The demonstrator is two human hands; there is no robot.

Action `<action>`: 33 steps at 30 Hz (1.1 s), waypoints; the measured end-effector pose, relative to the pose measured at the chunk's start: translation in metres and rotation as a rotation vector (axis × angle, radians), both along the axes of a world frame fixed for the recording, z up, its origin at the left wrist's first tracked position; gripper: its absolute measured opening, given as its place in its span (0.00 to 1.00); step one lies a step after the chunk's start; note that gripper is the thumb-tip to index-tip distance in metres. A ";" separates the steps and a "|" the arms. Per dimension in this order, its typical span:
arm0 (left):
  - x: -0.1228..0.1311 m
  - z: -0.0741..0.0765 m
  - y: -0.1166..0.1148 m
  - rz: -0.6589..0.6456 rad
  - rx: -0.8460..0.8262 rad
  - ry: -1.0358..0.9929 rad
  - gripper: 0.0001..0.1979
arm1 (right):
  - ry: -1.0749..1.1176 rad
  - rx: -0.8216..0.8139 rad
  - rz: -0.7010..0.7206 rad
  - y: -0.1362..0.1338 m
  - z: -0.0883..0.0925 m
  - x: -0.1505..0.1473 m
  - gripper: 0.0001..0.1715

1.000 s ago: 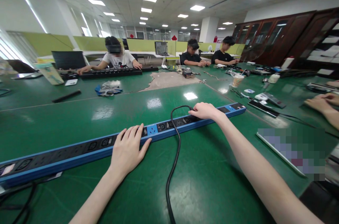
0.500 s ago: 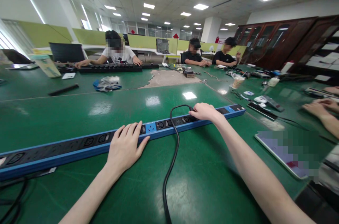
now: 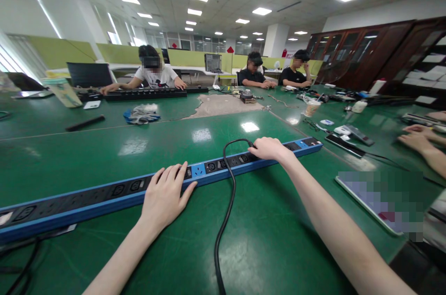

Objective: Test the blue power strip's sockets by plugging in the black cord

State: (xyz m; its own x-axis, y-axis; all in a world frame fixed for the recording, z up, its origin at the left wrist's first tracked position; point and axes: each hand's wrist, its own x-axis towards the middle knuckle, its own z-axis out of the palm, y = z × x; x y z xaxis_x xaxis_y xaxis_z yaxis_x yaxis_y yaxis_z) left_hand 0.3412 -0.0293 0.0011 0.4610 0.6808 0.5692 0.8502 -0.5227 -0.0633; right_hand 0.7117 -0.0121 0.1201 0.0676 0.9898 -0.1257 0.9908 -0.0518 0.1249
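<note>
A long blue power strip (image 3: 209, 175) with black and blue sockets lies slantwise across the green table (image 3: 195, 239). Draped over its middle is a black cable (image 3: 228, 206), which curves up to a plug end at the strip's right part. My right hand (image 3: 270, 148) is closed round that plug end, pressed against the sockets; its fingers hide most of the plug. Resting across the strip left of the blue socket, my left hand (image 3: 167, 193) has its fingers lying over the top and its thumb apart along the near side.
A tablet (image 3: 372, 206) lies at the right, near another person's hands (image 3: 421, 139). Beyond the strip are gloves (image 3: 141, 114), a black bar (image 3: 85, 123), a drink cup (image 3: 312, 108) and a phone (image 3: 344, 145). Several people sit across the table.
The camera view has shifted slightly. Both hands keep their places on the strip. Across the table, the person at the far right has moved a hand closer to the head.
</note>
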 end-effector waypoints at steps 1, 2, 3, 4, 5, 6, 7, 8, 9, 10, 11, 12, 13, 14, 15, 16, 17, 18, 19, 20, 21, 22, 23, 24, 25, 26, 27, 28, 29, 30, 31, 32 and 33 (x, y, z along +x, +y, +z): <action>0.000 0.000 0.000 -0.001 -0.002 0.003 0.35 | -0.009 0.007 -0.002 0.001 0.000 0.000 0.35; 0.000 0.000 0.000 -0.002 -0.004 0.002 0.35 | -0.017 0.016 -0.005 0.001 0.001 0.000 0.35; -0.001 0.000 0.000 -0.004 -0.006 -0.002 0.35 | -0.024 0.025 -0.005 0.002 0.001 0.000 0.35; -0.001 0.001 0.000 -0.005 -0.007 -0.007 0.35 | -0.032 0.037 0.000 0.002 0.001 0.000 0.35; -0.001 0.001 -0.001 -0.007 -0.006 -0.013 0.35 | -0.041 0.052 0.010 0.002 0.001 0.000 0.34; -0.001 0.001 -0.001 -0.009 -0.005 -0.019 0.35 | -0.053 0.072 0.024 0.002 0.001 0.000 0.33; 0.000 0.002 -0.001 -0.012 -0.002 -0.024 0.35 | -0.066 0.096 0.039 0.002 0.000 0.001 0.32; 0.000 0.002 -0.001 -0.016 0.000 -0.029 0.35 | -0.079 0.122 0.052 0.001 0.000 0.001 0.31; 0.000 0.002 -0.001 -0.019 0.003 -0.032 0.35 | -0.091 0.146 0.059 0.000 0.000 0.001 0.30; 0.000 0.002 -0.001 -0.020 0.006 -0.034 0.35 | -0.100 0.164 0.066 0.000 0.000 0.001 0.29; 0.000 0.002 -0.001 -0.019 0.008 -0.033 0.34 | -0.106 0.176 0.074 -0.001 0.001 0.001 0.28; 0.000 0.002 0.000 -0.018 0.009 -0.030 0.34 | -0.110 0.182 0.083 -0.001 0.001 0.001 0.28; 0.000 0.002 0.000 -0.017 0.011 -0.025 0.34 | -0.113 0.184 0.093 -0.002 0.002 0.001 0.27; -0.001 0.002 0.000 -0.015 0.014 -0.021 0.34 | -0.114 0.185 0.101 -0.002 0.002 0.002 0.27; -0.001 0.002 0.000 -0.014 0.015 -0.018 0.34 | -0.114 0.184 0.107 -0.002 0.003 0.003 0.27; -0.001 0.001 0.000 -0.013 0.016 -0.016 0.34 | -0.111 0.182 0.108 -0.001 0.003 0.003 0.27; -0.001 0.001 0.000 -0.013 0.015 -0.015 0.34 | -0.109 0.180 0.104 -0.001 0.003 0.004 0.27; -0.001 0.001 0.000 -0.013 0.014 -0.013 0.34 | -0.107 0.180 0.099 -0.001 0.003 0.005 0.27; -0.001 0.001 0.000 -0.013 0.011 -0.010 0.34 | -0.108 0.184 0.094 0.000 0.002 0.006 0.27; -0.001 0.001 -0.001 -0.014 0.008 -0.007 0.34 | -0.110 0.191 0.091 0.000 0.001 0.006 0.27; -0.001 0.002 -0.001 -0.015 0.005 -0.003 0.34 | -0.112 0.202 0.087 0.000 0.000 0.006 0.27; -0.001 0.002 -0.001 -0.015 0.005 -0.001 0.34 | -0.113 0.213 0.086 0.000 -0.001 0.006 0.27; -0.001 0.002 -0.001 -0.016 0.005 0.000 0.34 | -0.111 0.221 0.086 0.000 -0.002 0.006 0.27; -0.001 0.002 -0.001 -0.016 0.007 -0.001 0.34 | -0.106 0.228 0.087 0.000 -0.001 0.006 0.27; -0.001 0.002 -0.001 -0.016 0.009 -0.001 0.34 | -0.099 0.234 0.089 0.000 0.001 0.006 0.27; -0.001 0.003 -0.002 -0.016 0.012 -0.003 0.34 | -0.086 0.245 0.090 -0.001 0.004 0.006 0.26; -0.001 0.003 -0.002 -0.018 0.014 -0.005 0.34 | -0.066 0.263 0.095 -0.003 0.010 0.006 0.26; -0.001 0.003 -0.002 -0.020 0.016 -0.006 0.34 | -0.041 0.289 0.101 -0.006 0.016 0.007 0.26; -0.001 0.003 -0.002 -0.021 0.016 -0.008 0.34 | -0.010 0.321 0.110 -0.009 0.024 0.009 0.27; -0.001 0.003 -0.002 -0.023 0.015 -0.011 0.34 | 0.026 0.355 0.120 -0.013 0.033 0.011 0.27; -0.001 0.003 -0.002 -0.024 0.014 -0.016 0.34 | 0.060 0.384 0.127 -0.017 0.041 0.015 0.28; -0.001 0.003 -0.002 -0.024 0.014 -0.022 0.34 | 0.093 0.408 0.130 -0.021 0.049 0.020 0.29; -0.001 0.003 -0.002 -0.026 0.015 -0.028 0.34 | 0.124 0.417 0.125 -0.025 0.056 0.026 0.28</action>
